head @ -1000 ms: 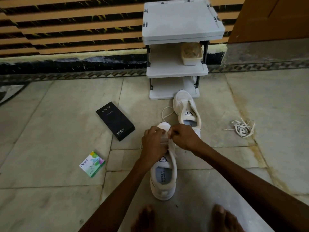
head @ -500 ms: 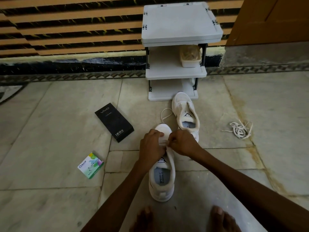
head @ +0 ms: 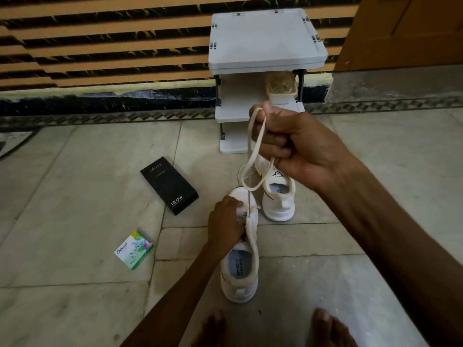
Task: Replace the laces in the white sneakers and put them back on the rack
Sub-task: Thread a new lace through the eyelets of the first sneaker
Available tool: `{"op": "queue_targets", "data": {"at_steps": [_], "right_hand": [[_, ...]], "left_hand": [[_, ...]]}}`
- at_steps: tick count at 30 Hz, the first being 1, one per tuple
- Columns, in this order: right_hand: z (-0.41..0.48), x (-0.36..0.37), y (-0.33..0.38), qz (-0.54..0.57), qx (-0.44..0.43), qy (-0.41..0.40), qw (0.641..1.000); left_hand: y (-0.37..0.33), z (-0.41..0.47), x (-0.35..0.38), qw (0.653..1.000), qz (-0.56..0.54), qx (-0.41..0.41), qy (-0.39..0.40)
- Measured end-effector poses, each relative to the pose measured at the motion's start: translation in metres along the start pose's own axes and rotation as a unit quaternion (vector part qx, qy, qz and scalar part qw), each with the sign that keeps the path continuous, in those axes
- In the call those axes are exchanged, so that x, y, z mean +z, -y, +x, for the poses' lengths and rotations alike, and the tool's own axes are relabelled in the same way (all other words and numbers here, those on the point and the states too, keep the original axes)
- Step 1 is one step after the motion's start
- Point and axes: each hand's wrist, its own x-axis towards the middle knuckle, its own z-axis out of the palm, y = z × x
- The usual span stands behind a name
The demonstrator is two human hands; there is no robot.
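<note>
Right hand [head: 295,146]: clenched round the lace [head: 253,136] and held raised, above and beyond the near sneaker [head: 240,269].
Left hand [head: 226,220]: curled over the front of the near sneaker, whose upper is gripped beside the eyelets.
Lace: cream; drawn up from an eyelet of the near sneaker into the right fist, with a slack loop hung between.
Near sneaker: white, stood on the floor [head: 75,171], toe pointed away from the person.
Far sneaker [head: 279,196]: white, set just beyond and to the right of the near sneaker, its toe hidden behind the right hand.
Rack [head: 265,41]: white, three shelves, stood against the wall well beyond the near sneaker; a container [head: 281,87] is kept on its middle shelf.
Black box [head: 169,187]: laid flat, left of the near sneaker's toe.
Green and white box [head: 134,249]: laid further left of the near sneaker, level with its middle.
Bare feet [head: 328,329]: seen just behind the near sneaker's heel.
</note>
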Motion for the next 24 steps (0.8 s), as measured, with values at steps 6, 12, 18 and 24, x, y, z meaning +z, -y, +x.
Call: {"op": "queue_targets", "data": {"at_steps": [6,12,18,24], "right_hand": [[-0.001,-0.025,-0.009,-0.201,0.052,-0.052,0.977],[-0.016,-0.072,-0.07,-0.783,0.245,0.095,0.564],[-0.025,-0.115,-0.143,-0.794,0.348,0.12,0.483],[-0.019,-0.133,-0.151,-0.754,0.249,-0.026,0.608]], "left_hand": [[0.008,0.009,-0.006,0.996,-0.059,0.02,0.068],[0.009,0.034,-0.025,0.979,-0.124,-0.028,0.156],[-0.023,0.036,-0.017,0.98,0.078,0.076,0.167],[-0.049,0.039,-0.025,0.977,-0.034,-0.021,0.207]]}}
